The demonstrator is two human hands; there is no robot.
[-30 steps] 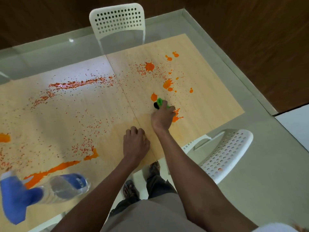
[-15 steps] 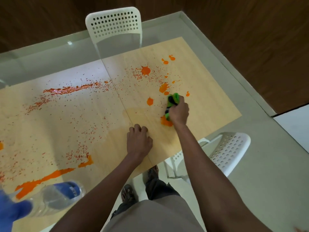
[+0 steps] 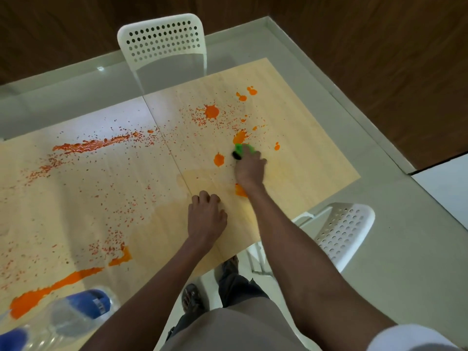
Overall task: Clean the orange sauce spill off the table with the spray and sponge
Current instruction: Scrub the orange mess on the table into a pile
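Orange sauce is splattered over the light wooden table (image 3: 316,153): a large blob (image 3: 211,111) at the far middle, a long streak (image 3: 93,145) to the left, and thick smears (image 3: 50,290) near the front left. My right hand (image 3: 249,168) grips a green and black sponge (image 3: 240,150) pressed on the table beside a blot (image 3: 218,159). With its fingers curled, my left hand (image 3: 206,217) rests on the table near the front edge and holds nothing. The clear spray bottle (image 3: 73,312) with a blue label lies at the bottom left.
A white perforated chair (image 3: 162,41) stands at the far side of the table. Another white chair (image 3: 344,231) sits at the near right, by my legs. Grey floor surrounds the table, with dark wood panels beyond.
My right hand has swept the sponge right, then back left and farther from me, smearing the blot near it. My left hand has stayed put.
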